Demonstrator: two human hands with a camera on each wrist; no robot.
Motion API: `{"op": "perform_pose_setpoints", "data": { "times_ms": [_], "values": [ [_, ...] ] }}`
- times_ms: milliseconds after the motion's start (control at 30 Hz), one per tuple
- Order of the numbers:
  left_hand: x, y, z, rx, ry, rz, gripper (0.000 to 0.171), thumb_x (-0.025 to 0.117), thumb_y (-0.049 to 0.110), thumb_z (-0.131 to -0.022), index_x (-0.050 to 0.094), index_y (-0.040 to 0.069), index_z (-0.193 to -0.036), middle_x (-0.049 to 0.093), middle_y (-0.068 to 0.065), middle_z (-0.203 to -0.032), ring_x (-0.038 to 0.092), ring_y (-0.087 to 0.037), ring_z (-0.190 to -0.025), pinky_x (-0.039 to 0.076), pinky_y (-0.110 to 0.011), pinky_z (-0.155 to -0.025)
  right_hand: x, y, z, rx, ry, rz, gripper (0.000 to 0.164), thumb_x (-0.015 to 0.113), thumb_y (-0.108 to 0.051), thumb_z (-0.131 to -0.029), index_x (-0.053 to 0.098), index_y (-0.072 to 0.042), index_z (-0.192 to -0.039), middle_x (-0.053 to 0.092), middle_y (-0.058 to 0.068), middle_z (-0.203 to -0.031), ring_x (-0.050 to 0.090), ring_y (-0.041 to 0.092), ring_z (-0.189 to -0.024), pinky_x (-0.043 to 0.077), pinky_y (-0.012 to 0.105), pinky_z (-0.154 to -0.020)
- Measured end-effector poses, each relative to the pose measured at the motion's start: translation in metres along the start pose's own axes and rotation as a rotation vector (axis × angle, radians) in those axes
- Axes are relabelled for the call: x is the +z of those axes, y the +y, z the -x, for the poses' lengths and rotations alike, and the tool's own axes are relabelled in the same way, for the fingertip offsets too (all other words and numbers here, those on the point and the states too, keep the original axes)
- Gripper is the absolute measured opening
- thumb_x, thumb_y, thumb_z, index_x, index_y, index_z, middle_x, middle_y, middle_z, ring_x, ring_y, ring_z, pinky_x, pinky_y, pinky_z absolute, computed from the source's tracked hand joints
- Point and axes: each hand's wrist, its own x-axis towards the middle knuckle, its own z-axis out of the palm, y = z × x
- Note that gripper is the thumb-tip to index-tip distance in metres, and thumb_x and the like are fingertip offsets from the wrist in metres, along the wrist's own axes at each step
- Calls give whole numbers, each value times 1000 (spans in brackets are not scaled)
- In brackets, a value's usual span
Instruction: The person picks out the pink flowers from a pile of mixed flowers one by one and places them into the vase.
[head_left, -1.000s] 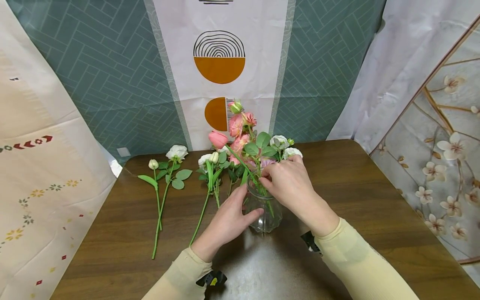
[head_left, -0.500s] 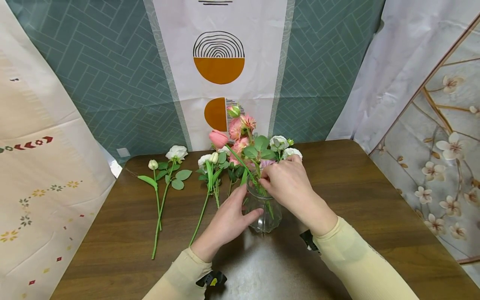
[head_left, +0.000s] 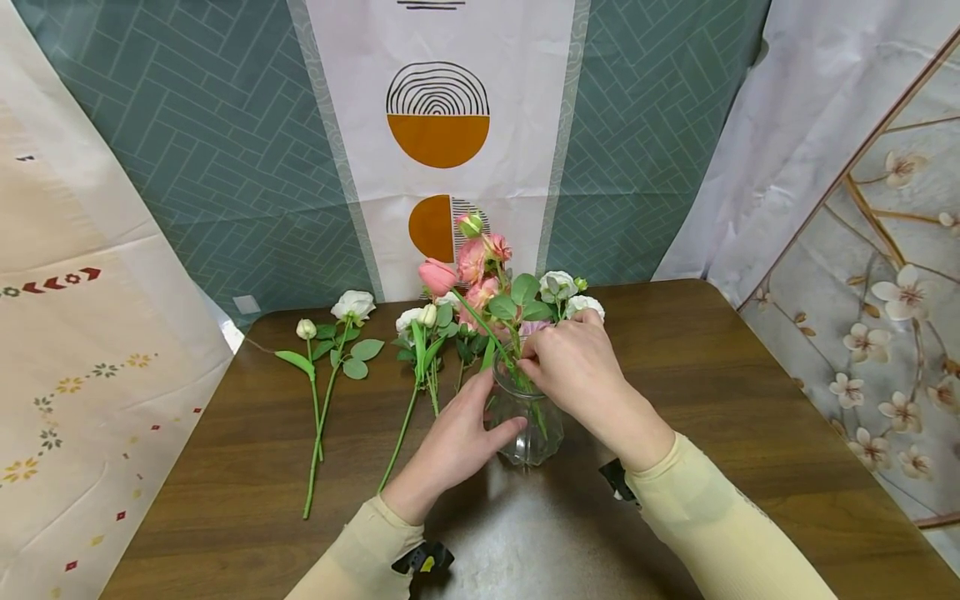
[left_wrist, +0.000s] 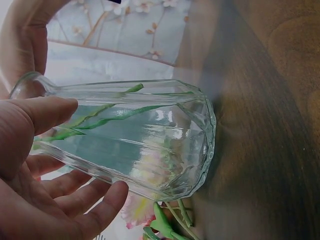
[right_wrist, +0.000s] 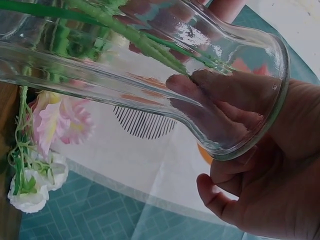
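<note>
A clear glass vase [head_left: 534, 437] stands upright on the table, with green stems [left_wrist: 107, 117] slanting down inside it. My left hand [head_left: 459, 437] holds the vase from the left, thumb on the near side and fingers round the far side. At the mouth, my right hand [head_left: 581, 362] has its fingertips inside the neck and pinches the flower stems [right_wrist: 155, 50] there. A pink tulip [head_left: 437, 277] leans left out of the mouth. Pink roses [head_left: 472, 260] and green leaves [head_left: 513, 304] rise above the rim. The right palm is hidden in the head view.
On the left of the wooden table [head_left: 240, 467] lie a white tulip [head_left: 306, 329] and a white rose [head_left: 353, 306]. Another white tulip [head_left: 427, 315] lies beside the left hand. More white flowers [head_left: 558, 285] lie behind the vase. A patterned cloth [head_left: 240, 125] hangs at the back.
Both hands keep their places on the vase and stems. The pink roses have dipped slightly; otherwise the scene stays the same.
</note>
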Motion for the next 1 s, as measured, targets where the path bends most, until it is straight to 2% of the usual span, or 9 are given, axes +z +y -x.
{"op": "perform_pose_setpoints", "data": {
  "times_ms": [267,733,1000],
  "values": [
    [0,0,0,-6,-5,14,74,82,22,-102,46,16,-166,56,-12,-158,58,-38,-144,57,-56,-106,-2,0,-1,-8,-25,14,32,89,-19,-91,74,-24,-63,61,-9,-55,65,18,-57,45,54,-91],
    [1,-1,-1,5,-2,18,72,82,21,-102,47,14,-165,57,-12,-155,59,-37,-142,58,-55,-104,-4,0,-4,2,-100,37,33,93,-25,-90,73,-25,-64,62,-9,-56,67,20,-60,45,54,-93],
    [1,-1,-1,-2,-4,6,75,83,22,-101,46,16,-166,57,-11,-156,59,-36,-142,59,-53,-104,-4,0,-4,-3,-97,39,37,92,-23,-88,69,-26,-59,61,-9,-54,66,21,-59,45,53,-92]
  ]
}}
